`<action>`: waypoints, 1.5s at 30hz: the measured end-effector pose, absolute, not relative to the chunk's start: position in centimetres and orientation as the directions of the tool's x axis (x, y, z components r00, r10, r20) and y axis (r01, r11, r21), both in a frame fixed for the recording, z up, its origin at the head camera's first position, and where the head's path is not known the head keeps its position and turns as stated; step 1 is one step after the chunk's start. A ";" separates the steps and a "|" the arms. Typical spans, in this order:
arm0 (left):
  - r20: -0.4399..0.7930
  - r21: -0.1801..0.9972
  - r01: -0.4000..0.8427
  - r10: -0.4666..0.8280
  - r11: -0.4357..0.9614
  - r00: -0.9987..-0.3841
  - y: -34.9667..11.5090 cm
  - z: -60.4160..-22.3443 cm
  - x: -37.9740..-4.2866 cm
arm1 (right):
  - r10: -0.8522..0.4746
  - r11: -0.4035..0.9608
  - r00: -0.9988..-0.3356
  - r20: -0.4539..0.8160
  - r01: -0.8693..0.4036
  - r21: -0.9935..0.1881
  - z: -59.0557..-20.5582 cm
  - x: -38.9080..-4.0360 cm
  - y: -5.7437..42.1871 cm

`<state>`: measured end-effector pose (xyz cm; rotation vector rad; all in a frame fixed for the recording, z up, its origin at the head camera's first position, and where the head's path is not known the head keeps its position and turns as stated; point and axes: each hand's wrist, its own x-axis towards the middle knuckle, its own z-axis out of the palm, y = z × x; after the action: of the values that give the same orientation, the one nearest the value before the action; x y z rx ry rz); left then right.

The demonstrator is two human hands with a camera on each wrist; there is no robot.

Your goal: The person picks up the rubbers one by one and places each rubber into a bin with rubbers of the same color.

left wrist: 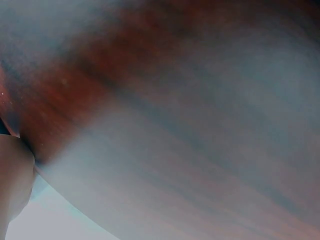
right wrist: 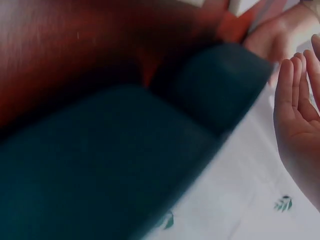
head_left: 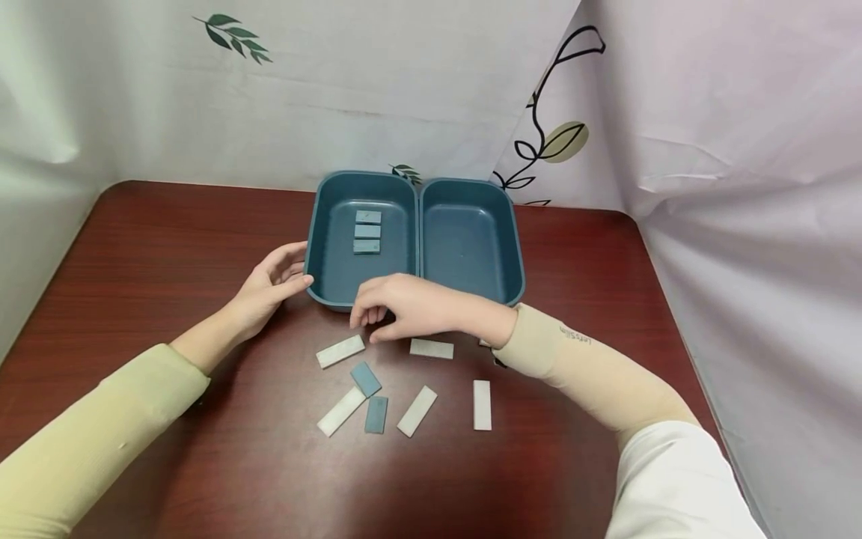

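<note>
A dark blue box with two compartments (head_left: 420, 224) stands at the back of the table. Against the outside of its left wall my left hand (head_left: 266, 288) rests, fingers extended and thumb tip at the near left corner. My right hand (head_left: 407, 305) hovers over the box's near edge, fingers loosely bent and holding nothing; the right wrist view also shows its palm bare. Three small blue-grey tiles (head_left: 367, 231) lie in a column in the left compartment. Just below the right hand are a white tile (head_left: 340, 351) and another white tile (head_left: 432, 349) on the table.
Nearer me on the brown table (head_left: 256, 471) lie a blue tile (head_left: 366, 379), touching a long white tile (head_left: 341, 411), a second blue tile (head_left: 376, 415), and more white tiles (head_left: 482, 405). The right sleeve (head_left: 539, 344) partly covers one tile. White curtains (head_left: 337, 90) hang around the table.
</note>
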<state>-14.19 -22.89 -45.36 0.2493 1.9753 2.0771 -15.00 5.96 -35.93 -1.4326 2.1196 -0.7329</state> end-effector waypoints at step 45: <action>-0.058 0.997 -0.070 0.307 -0.028 -0.950 -22.9 -45.4 -14.1 | -0.937 0.331 -0.238 -0.257 -0.838 -0.433 -40.9 -11.8 4.4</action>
<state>-14.14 -22.92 -45.44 0.2510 1.9857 2.0652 -11.83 4.44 -40.88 -1.5575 2.1348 -0.2804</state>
